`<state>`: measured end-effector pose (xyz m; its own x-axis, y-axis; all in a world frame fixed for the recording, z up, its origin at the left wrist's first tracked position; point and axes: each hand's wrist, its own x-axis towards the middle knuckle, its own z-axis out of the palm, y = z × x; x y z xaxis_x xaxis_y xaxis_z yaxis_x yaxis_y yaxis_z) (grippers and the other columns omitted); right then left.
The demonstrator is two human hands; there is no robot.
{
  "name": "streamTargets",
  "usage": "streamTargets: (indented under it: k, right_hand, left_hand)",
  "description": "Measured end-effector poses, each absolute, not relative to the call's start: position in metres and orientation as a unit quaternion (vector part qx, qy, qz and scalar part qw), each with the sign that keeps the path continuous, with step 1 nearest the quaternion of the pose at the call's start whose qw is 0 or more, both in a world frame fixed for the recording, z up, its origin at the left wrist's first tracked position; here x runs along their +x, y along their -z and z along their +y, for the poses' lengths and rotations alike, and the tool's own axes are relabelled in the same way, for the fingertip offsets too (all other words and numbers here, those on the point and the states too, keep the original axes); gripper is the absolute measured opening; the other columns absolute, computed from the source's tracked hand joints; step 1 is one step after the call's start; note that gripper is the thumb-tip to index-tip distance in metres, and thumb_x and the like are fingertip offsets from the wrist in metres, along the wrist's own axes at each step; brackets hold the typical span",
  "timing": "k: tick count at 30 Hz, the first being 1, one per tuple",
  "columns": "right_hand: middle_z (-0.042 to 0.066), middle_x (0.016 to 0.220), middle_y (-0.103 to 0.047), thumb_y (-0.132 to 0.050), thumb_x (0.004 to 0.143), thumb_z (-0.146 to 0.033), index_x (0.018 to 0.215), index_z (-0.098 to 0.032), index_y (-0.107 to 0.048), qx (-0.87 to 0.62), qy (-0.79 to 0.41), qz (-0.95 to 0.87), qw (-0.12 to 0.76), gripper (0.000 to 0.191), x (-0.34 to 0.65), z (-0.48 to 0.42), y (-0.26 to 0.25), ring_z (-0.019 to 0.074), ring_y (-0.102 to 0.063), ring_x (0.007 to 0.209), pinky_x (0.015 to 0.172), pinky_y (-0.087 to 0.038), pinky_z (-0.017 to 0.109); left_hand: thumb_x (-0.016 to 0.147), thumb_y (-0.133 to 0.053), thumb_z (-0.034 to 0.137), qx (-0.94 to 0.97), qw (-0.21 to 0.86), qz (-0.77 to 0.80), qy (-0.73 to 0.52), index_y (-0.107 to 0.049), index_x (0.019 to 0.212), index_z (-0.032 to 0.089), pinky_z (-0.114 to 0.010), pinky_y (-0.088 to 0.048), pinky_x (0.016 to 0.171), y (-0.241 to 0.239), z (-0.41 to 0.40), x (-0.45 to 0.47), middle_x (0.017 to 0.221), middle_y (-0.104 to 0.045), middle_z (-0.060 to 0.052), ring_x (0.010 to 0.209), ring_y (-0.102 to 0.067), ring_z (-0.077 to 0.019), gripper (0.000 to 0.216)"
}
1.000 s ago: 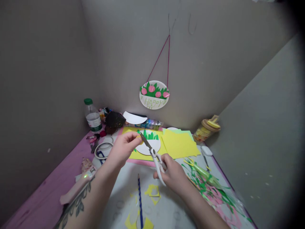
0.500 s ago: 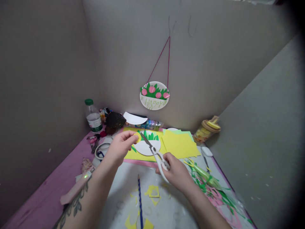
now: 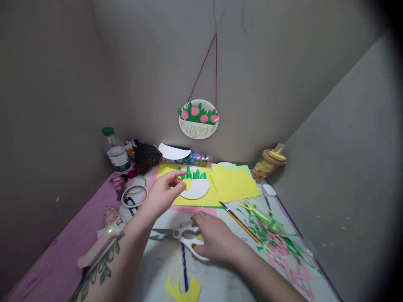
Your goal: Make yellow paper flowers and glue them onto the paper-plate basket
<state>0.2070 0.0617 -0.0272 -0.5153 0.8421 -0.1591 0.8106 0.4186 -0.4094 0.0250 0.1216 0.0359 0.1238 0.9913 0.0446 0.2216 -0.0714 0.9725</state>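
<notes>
My left hand (image 3: 164,193) is over the paper plate, thumb and forefinger apart. At its fingertips a small yellow paper circle (image 3: 188,183) appears to rest on the plate. That white plate (image 3: 199,189), with green paper grass along its cut edge, lies on yellow sheets. My right hand (image 3: 217,237) has its fingers around the white handles of the scissors (image 3: 178,234), low over the tabletop. The scissor blades are spread and point left, above a blue pencil (image 3: 184,268).
A finished plate (image 3: 199,130) with pink flowers hangs on the wall. Yellow sheets (image 3: 236,184), a brush (image 3: 239,222) and green and pink scraps (image 3: 280,247) lie right. Tape rolls (image 3: 134,205), a pink glue gun (image 3: 100,247) and a bottle (image 3: 118,155) stand left. Yellow offcuts (image 3: 190,291) lie in front.
My right hand has lowered the scissors to the table and turned their blades left. My left fingers have spread, and the yellow circle is now over the plate. The view has shifted slightly.
</notes>
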Motion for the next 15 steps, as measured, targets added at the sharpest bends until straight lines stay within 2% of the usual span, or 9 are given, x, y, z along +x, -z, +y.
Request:
streamTargets:
  k: [7,11,13,15]
  right_hand:
    - [0.013,0.112,-0.054,-0.063,0.068,-0.035,0.116,-0.016,-0.050,-0.416,-0.267,-0.869,0.037,0.053,0.219,0.065,0.021,0.0281,-0.047,0.104,0.084,-0.039,0.035]
    - [0.013,0.111,-0.055,-0.065,0.067,-0.033,0.115,-0.015,-0.053,-0.361,-0.309,-0.879,0.040,0.052,0.227,0.069,0.017,0.0273,-0.048,0.104,0.086,-0.039,0.036]
    - [0.011,0.108,-0.057,-0.067,0.065,-0.032,0.109,-0.016,-0.057,-0.337,-0.345,-0.874,0.065,0.047,0.229,0.073,0.017,0.0261,-0.050,0.103,0.086,-0.040,0.035]
    - [0.007,0.097,-0.061,-0.064,0.069,-0.030,0.095,-0.018,-0.062,-0.378,-0.380,-0.829,0.158,0.029,0.228,0.077,0.017,0.0221,-0.054,0.093,0.081,-0.042,0.032]
  left_hand:
    - [0.075,-0.056,0.032,0.670,0.364,0.528,-0.375,-0.066,0.084,0.016,-0.025,-0.045,0.061,-0.030,0.123,0.029,0.078,-0.068,-0.004,0.070,-0.061,-0.0166,0.021]
    - [0.079,-0.053,0.031,0.700,0.327,0.523,-0.360,-0.069,0.087,0.018,-0.027,-0.047,0.070,-0.024,0.122,0.034,0.091,-0.071,-0.005,0.083,-0.063,-0.0192,0.022]
    - [0.080,-0.051,0.030,0.711,0.318,0.520,-0.349,-0.070,0.089,0.019,-0.028,-0.048,0.074,-0.021,0.121,0.036,0.094,-0.072,-0.004,0.087,-0.064,-0.0197,0.024]
    - [0.080,-0.050,0.029,0.718,0.316,0.519,-0.340,-0.070,0.091,0.019,-0.029,-0.048,0.076,-0.019,0.120,0.038,0.094,-0.072,-0.004,0.086,-0.064,-0.0198,0.024]
